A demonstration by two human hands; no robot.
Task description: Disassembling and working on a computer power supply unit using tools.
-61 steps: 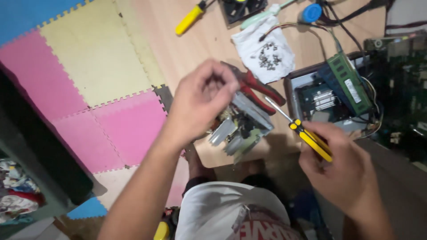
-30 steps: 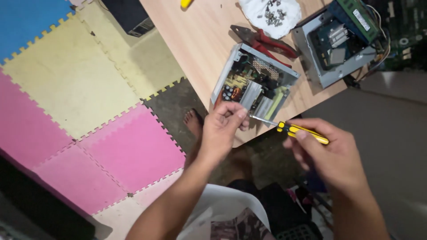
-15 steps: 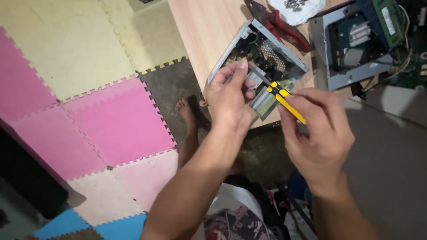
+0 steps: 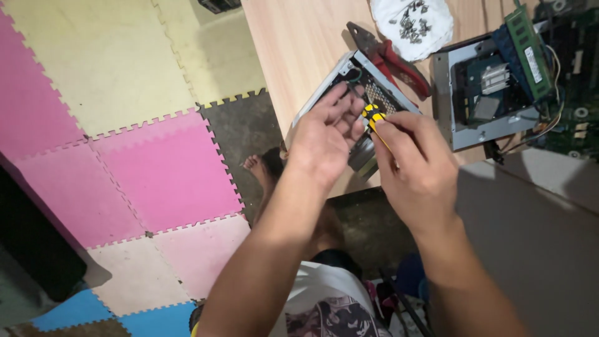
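Note:
An opened metal power supply box (image 4: pixel 380 87) lies at the near edge of a wooden table (image 4: pixel 299 43). My left hand (image 4: pixel 327 134) rests over the box's near side, fingers curled into its open top. My right hand (image 4: pixel 412 165) grips a yellow and black screwdriver (image 4: pixel 373 115), its handle showing between both hands and pointing into the box. Most of the shaft and the tip are hidden by my fingers.
Red-handled pliers (image 4: pixel 396 56) lie just behind the box. A white cloth with several screws (image 4: pixel 412 22) is at the table's back. A metal tray with a circuit board and green memory stick (image 4: pixel 499 81) sits to the right. Foam floor mats (image 4: pixel 150 168) cover the left.
Both hands have closed in over the box. The screwdriver, held out in the open a second ago, now points down into the box between my hands. The view has shifted toward the table.

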